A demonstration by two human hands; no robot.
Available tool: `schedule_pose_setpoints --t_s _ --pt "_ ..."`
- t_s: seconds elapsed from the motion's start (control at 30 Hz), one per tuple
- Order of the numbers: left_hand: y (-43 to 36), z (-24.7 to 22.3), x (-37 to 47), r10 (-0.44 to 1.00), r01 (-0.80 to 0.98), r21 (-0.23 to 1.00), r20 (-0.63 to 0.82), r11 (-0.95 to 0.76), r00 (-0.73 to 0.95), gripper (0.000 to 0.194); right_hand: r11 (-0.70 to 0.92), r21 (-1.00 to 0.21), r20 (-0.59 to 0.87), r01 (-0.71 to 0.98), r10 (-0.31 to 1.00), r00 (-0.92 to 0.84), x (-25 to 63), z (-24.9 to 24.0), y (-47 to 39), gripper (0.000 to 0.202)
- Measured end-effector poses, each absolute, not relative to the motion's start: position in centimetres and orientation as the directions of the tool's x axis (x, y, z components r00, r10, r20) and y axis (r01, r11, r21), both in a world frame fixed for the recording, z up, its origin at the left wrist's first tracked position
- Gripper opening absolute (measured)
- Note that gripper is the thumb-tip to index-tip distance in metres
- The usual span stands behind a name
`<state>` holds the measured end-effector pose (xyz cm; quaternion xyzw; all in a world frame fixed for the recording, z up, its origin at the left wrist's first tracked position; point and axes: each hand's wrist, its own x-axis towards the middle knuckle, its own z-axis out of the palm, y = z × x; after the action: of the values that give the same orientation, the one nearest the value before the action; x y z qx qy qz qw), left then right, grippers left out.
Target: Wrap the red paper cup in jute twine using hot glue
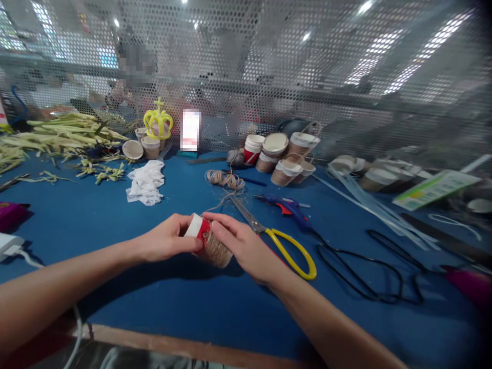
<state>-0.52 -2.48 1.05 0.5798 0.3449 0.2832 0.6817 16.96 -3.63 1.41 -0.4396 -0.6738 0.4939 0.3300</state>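
Note:
Between my two hands, just above the blue table, a red and white paper cup lies tilted on its side, partly wrapped in brown twine. My left hand grips its white rim end, with the thumb along the red band. Fingers of my right hand close over the twine-wrapped part. A strand of twine runs from the cup back towards a loose coil of twine. Yellow-handled scissors lie right beside my right hand, blades pointing away. Beyond them rests a blue glue gun with a red trigger.
Several twine-wrapped cups stand at the back right. Clear glue sticks and a black cable lie on the right. White cloth, pale dried husks and a yellow crown-shaped piece are left. A mesh panel bounds the back.

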Motion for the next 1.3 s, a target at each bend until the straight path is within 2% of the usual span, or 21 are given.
schedule_pose_setpoints --t_s 0.13,0.43,0.93,1.13,1.3 --pt "-2.00 0.53 -0.67 0.832 -0.047 0.964 -0.201 0.263 0.517 0.016 0.094 -0.972 0.007 0.215 0.928 -0.373 17.21 1.10 -3.65 0.036" --pt "-1.96 0.48 -0.60 0.805 -0.101 0.922 -0.267 0.373 0.529 0.022 0.031 -0.981 -0.037 0.191 0.938 -0.344 17.31 0.79 -3.46 0.031" --pt "-2.12 0.51 -0.26 0.826 -0.003 0.947 -0.277 0.320 0.491 0.025 0.027 -0.974 -0.048 0.225 0.946 -0.321 17.17 0.97 -3.75 0.027" --pt "-1.89 0.92 -0.75 0.773 -0.062 0.925 -0.275 0.375 0.572 0.031 -0.041 -0.991 -0.080 0.130 0.948 -0.309 17.21 0.87 -3.68 0.026" --pt "-1.76 1.17 -0.96 0.763 -0.032 0.952 -0.224 0.305 0.606 0.031 -0.109 -0.993 -0.115 0.037 0.952 -0.284 17.23 0.50 -3.58 0.027"
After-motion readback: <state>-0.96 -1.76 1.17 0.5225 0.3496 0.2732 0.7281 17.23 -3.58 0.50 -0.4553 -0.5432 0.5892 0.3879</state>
